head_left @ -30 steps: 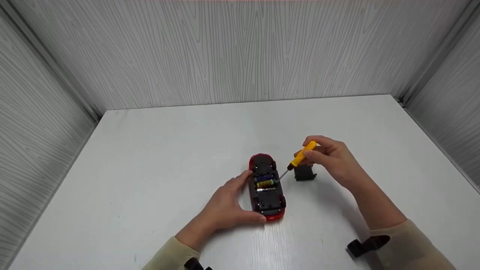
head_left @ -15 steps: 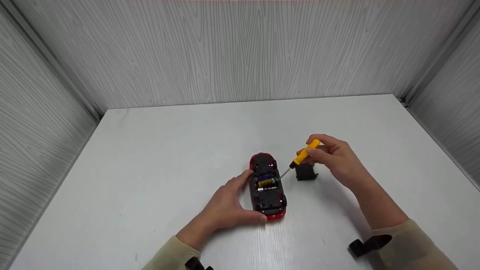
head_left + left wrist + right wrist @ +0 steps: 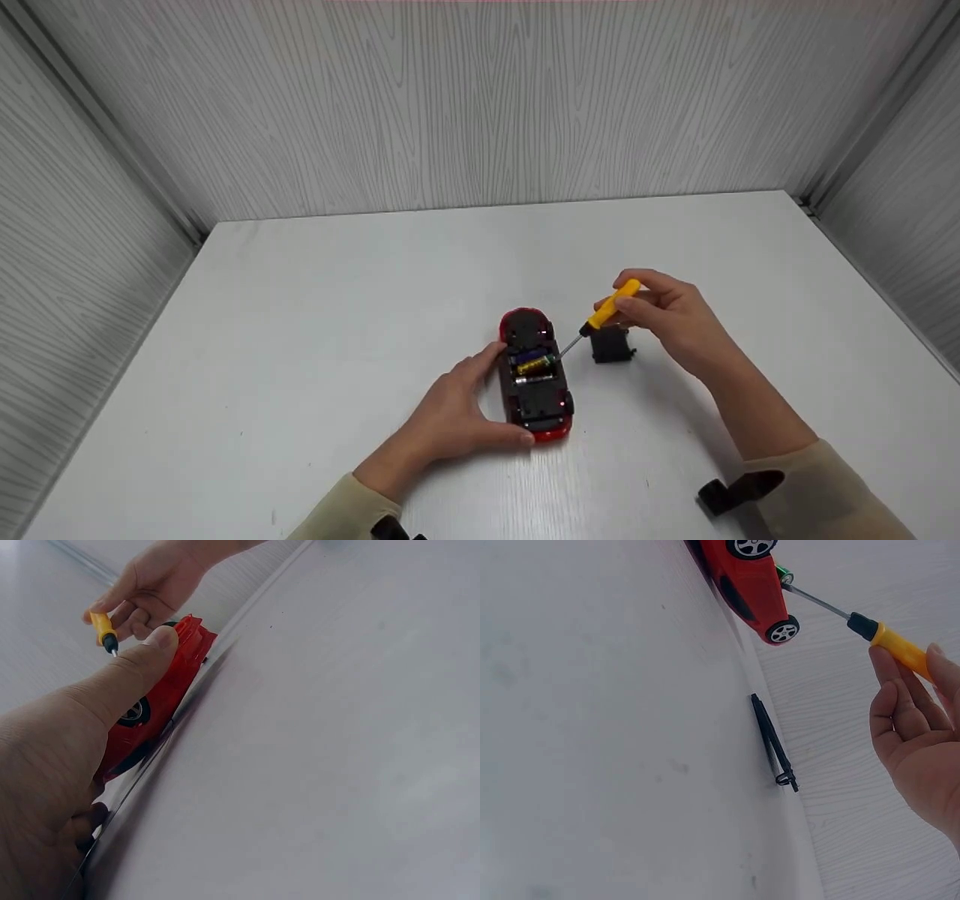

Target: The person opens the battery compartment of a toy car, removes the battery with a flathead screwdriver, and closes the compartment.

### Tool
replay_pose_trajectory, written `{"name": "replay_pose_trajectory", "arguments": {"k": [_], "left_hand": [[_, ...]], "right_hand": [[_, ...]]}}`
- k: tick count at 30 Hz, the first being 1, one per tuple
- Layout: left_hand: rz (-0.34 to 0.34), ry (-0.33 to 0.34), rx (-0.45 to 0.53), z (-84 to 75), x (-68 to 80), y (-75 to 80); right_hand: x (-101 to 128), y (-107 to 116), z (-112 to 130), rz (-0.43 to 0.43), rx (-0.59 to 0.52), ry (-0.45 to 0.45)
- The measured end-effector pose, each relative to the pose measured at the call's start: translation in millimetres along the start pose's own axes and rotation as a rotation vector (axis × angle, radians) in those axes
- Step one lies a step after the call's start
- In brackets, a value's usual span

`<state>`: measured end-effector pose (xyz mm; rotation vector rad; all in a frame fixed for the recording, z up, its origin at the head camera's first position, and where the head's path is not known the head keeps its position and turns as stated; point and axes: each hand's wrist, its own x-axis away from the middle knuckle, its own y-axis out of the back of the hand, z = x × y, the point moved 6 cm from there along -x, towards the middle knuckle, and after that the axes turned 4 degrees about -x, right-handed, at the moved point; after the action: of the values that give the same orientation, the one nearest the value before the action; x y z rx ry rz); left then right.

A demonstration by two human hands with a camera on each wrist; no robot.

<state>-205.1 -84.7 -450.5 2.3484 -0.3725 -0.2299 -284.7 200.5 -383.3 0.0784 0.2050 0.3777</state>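
Observation:
A red toy car [image 3: 541, 401] lies upside down on the white table, its dark underside and open battery bay facing up. My left hand [image 3: 454, 416] grips it from the left, thumb at the near end, fingers along the side. My right hand [image 3: 671, 319] pinches the yellow handle of a screwdriver [image 3: 611, 306]. The screwdriver's tip meets the right end of a yellow-green battery [image 3: 535, 365], which sits slanted in the bay. That battery's green end [image 3: 783, 574] sticks up past the car's side in the right wrist view. A blue battery [image 3: 530, 355] and a silvery one [image 3: 534, 379] lie either side of it.
A black battery cover [image 3: 611, 345] lies on the table just right of the car, partly below my right hand. Grey wood-grain panels [image 3: 480, 105] enclose the table [image 3: 337, 300] at the back and both sides.
The yellow-green battery has tipped, its right end now higher and its slant steeper. The screwdriver and right hand have shifted very slightly. My left hand keeps its hold on the toy car.

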Motion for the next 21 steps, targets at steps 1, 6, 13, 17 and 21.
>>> {"name": "replay_pose_trajectory", "arguments": {"k": [1, 6, 13, 17, 21], "left_hand": [[0.0, 0.001, 0.003, 0.0, -0.1, -0.2], [0.0, 0.004, 0.009, -0.3, -0.3, 0.0], [0.003, 0.007, 0.003, -1.3, -0.3, 1.0], [0.003, 0.005, 0.001, -1.1, -0.1, 0.8], [0.002, -0.001, -0.009, -0.5, -0.1, 0.2]], "right_hand": [[-0.1, 0.4, -0.2, -0.003, 0.0, -0.003], [-1.0, 2.6, -1.2, -0.021, 0.009, -0.013], [-1.6, 3.3, -0.4, -0.031, 0.01, -0.012], [-1.4, 2.7, 0.4, -0.031, 0.01, -0.012], [-0.6, 0.7, 2.8, -0.023, -0.017, -0.002]]}}
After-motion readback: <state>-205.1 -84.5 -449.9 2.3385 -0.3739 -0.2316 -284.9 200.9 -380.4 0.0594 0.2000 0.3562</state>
